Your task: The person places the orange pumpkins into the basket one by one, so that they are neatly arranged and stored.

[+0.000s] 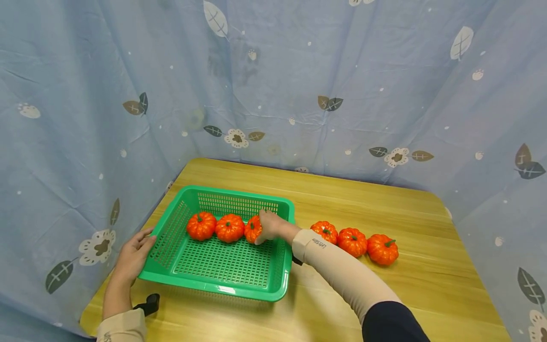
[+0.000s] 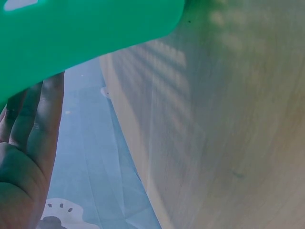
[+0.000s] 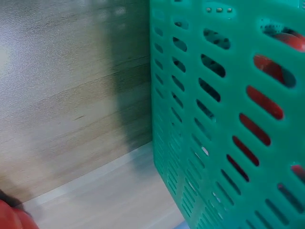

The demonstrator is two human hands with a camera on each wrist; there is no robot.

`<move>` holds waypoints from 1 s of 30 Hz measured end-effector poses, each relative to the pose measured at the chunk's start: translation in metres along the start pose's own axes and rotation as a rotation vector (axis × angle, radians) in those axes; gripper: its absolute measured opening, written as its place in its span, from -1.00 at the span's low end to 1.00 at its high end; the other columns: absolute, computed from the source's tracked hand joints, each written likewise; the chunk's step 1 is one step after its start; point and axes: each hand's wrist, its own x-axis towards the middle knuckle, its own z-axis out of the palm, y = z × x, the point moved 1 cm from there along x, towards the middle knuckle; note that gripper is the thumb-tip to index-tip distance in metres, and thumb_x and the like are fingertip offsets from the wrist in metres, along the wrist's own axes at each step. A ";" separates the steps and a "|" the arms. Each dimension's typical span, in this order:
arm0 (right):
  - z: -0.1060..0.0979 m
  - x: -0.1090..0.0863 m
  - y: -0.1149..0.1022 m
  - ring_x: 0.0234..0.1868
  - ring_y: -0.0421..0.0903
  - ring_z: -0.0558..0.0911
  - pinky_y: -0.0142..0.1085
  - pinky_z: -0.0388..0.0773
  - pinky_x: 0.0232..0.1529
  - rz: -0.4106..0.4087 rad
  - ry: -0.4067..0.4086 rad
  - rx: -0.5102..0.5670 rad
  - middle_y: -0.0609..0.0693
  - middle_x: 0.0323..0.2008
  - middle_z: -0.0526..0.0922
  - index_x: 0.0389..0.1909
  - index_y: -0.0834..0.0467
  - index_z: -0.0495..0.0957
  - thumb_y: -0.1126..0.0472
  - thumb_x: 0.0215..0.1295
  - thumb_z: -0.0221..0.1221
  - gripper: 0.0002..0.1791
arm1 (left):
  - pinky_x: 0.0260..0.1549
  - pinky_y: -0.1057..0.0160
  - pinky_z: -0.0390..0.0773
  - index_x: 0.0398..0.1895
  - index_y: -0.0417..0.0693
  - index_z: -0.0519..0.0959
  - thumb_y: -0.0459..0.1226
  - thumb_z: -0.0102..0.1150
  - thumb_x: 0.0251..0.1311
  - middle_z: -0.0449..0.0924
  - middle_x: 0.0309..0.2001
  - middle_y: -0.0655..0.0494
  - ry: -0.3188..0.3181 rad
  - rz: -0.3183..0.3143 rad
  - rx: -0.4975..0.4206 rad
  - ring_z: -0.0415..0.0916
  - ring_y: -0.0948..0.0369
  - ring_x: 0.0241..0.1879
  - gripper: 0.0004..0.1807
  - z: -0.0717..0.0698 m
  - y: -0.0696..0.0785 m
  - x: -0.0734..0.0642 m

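A green plastic basket (image 1: pixel 222 287) with slotted walls stands on the table, to the left of the middle. Inside it, along a row, lie an orange-red toy pumpkin (image 1: pixel 201 226), a second pumpkin (image 1: pixel 230 228) and a third pumpkin (image 1: pixel 252 230). My right hand (image 1: pixel 272 226) reaches over the basket's right side and grips the third pumpkin, covering part of it. At the left rim rests my left hand (image 1: pixel 134 252); its fingers (image 2: pixel 45 121) look straight in the left wrist view, with their tips hidden behind the rim.
Right of the basket, a row of pumpkins sits on the wooden table (image 1: pixel 427 294): one pumpkin (image 1: pixel 324 231) partly behind the right sleeve, another pumpkin (image 1: pixel 352 242) and an outer pumpkin (image 1: pixel 382 249). A blue patterned curtain (image 1: pixel 282 61) hangs around the table's back and sides.
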 end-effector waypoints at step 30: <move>0.003 -0.001 -0.008 0.20 0.06 0.45 -0.23 0.50 0.10 0.124 -0.039 -0.064 0.25 0.26 0.35 0.40 0.32 0.06 0.15 -0.07 0.48 0.07 | 0.10 -0.32 0.24 0.48 -0.23 -0.04 0.08 -0.27 0.44 0.07 0.35 -0.50 -0.031 -0.018 -0.038 0.10 -0.35 0.28 -0.25 -0.001 -0.001 0.000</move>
